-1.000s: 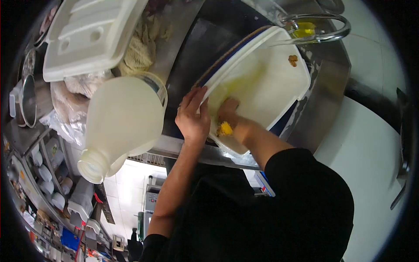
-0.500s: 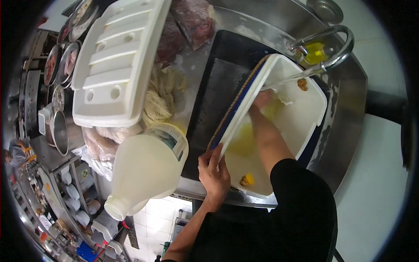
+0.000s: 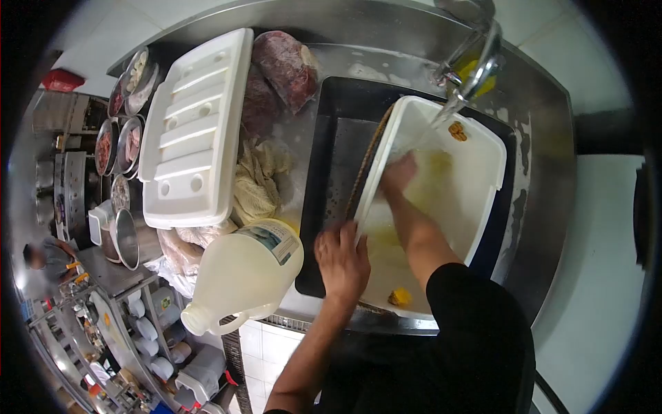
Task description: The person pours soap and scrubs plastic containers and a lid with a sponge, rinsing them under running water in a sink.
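A white-lined cooler [image 3: 472,207] with a rope handle [image 3: 369,162] stands tilted in the dark sink basin [image 3: 338,138]. My left hand [image 3: 343,259] grips its near-left rim, thumb and fingers bent over the edge. Inside the cooler is my right hand [image 3: 400,172], against the left inner wall; motion smears its fingers, so what they hold is unclear. Water runs from the metal faucet [image 3: 479,72] into the cooler beside that hand. Cloudy yellowish water covers part of the bottom. One brown-yellow lump [image 3: 458,131] sits near the faucet end, another yellow lump [image 3: 399,297] at the near end.
Left of the basin lie a white ribbed lid [image 3: 196,131], a large plastic jug [image 3: 241,276], wrapped dark red meat [image 3: 286,69] and a pale yellowish cloth [image 3: 256,183]. Metal bowls [image 3: 127,238] line the far-left counter. Another person [image 3: 52,259] is at far left.
My right hand has shifted left and slightly down inside the cooler, toward its left wall. My left hand stays at the rim. The camera view has also shifted.
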Demonstrator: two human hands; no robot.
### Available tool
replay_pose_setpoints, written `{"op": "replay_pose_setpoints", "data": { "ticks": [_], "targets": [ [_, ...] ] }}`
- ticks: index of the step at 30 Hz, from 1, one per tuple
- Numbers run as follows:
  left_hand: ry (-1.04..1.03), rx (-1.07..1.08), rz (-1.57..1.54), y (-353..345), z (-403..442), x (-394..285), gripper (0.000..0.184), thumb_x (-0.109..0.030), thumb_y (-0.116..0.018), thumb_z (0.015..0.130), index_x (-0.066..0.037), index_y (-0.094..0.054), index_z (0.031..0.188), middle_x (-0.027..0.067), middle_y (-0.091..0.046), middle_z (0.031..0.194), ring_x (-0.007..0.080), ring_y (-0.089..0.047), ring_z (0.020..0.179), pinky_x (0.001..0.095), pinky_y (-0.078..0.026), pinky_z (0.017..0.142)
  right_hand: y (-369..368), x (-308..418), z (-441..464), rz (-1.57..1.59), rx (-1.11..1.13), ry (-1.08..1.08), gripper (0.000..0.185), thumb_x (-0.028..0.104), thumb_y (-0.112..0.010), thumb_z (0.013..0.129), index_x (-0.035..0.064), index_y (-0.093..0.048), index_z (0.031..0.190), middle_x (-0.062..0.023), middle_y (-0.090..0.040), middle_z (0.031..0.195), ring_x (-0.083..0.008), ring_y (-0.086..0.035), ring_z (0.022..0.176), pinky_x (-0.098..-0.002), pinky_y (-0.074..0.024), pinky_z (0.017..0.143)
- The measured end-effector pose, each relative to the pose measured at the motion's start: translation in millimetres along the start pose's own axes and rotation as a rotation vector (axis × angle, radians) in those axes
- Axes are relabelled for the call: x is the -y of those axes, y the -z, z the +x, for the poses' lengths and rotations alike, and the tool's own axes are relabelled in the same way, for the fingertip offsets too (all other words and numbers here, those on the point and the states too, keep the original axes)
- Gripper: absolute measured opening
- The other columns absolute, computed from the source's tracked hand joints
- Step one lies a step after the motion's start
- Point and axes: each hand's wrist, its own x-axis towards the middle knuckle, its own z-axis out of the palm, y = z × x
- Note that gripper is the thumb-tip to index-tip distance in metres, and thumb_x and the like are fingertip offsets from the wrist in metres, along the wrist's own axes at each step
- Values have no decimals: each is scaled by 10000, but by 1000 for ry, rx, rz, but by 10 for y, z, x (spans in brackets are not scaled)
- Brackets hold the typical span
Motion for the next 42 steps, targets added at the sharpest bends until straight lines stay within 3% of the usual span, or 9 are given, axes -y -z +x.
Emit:
{"op": "replay_pose_setpoints", "data": {
  "ticks": [5, 12, 15, 17, 19, 20, 26, 33, 42],
  "targets": [
    [-81, 201, -403, -105, 697, -88, 530, -158, -556, 1067, -82, -405, 1569, 241, -542, 1457, 436, -547, 1333, 465, -432, 1136, -152, -124, -544, 160, 347, 58, 478, 213, -551, 1037, 58, -510, 1488, -210, -521, 1473, -425, -493, 1328, -511, -348, 1172],
    [-78, 309, -495, -109, 752, -62, 567, -241, -476, 1123, -123, -307, 1651, 201, -450, 1609, 359, -437, 1492, 424, -363, 1209, -484, 423, 222, 1398, 450, -763, 545, 447, -498, 1084, 18, -578, 1411, -201, -660, 1306, -356, -667, 1106, -504, -542, 987],
    [-73, 306, -480, -165, 710, -43, 569, -250, -481, 1118, -156, -309, 1653, 185, -442, 1622, 354, -437, 1492, 429, -379, 1198, -70, 877, 692, 953, 294, -271, 497, 411, -309, 1082, 77, -676, 1051, -132, -656, 881, -287, -646, 775, -461, -551, 720],
    [-64, 301, -459, -145, 726, -40, 587, -251, -489, 1111, -169, -290, 1658, 185, -468, 1602, 378, -471, 1459, 448, -407, 1172, 417, 1291, 474, 1264, 323, -593, 465, 368, -428, 1087, -14, -678, 1174, -244, -650, 1212, -334, -678, 1059, -544, -523, 872],
    [30, 356, -497, -31, 736, -77, 555, -282, -449, 1130, -149, -314, 1651, 184, -447, 1619, 346, -442, 1490, 419, -371, 1201, 698, 1432, 316, 577, 103, 6, 452, 336, -437, 1076, -40, -665, 1184, -266, -651, 1218, -357, -633, 1174, -495, -479, 971],
    [77, 382, -520, -2, 740, -103, 543, -298, -430, 1139, -139, -326, 1648, 183, -437, 1628, 331, -427, 1505, 404, -353, 1216, 1366, 1948, 36, 812, 141, -105, 473, 342, -428, 1081, -51, -637, 1240, -281, -644, 1256, -403, -559, 1292, -452, -412, 1077],
    [-63, 241, -525, -178, 742, 62, 533, -323, -403, 1147, -105, -357, 1632, 169, -464, 1615, 321, -454, 1487, 383, -362, 1209, 1154, 1912, 134, 910, 170, -150, 638, 464, -435, 1063, -63, -507, 1414, -253, -597, 1347, -363, -597, 1195, -459, -438, 1062],
    [37, 258, -467, -150, 718, 10, 510, -299, -410, 1135, -170, -371, 1627, 168, -521, 1561, 364, -532, 1406, 432, -450, 1133, 1810, 1268, -1652, 1111, 1091, -667, 581, 534, -407, 1104, 88, -546, 1449, -89, -588, 1443, -250, -561, 1304, -400, -466, 1081],
    [-11, 209, -428, -69, 758, -51, 620, -160, -579, 1039, -174, -381, 1626, 176, -535, 1547, 368, -537, 1404, 419, -450, 1151, 725, 1501, 89, 1085, 421, -406, 450, 385, -410, 1042, 22, -574, 1251, -235, -610, 1216, -373, -584, 1089, -481, -457, 992]
  ]
}}
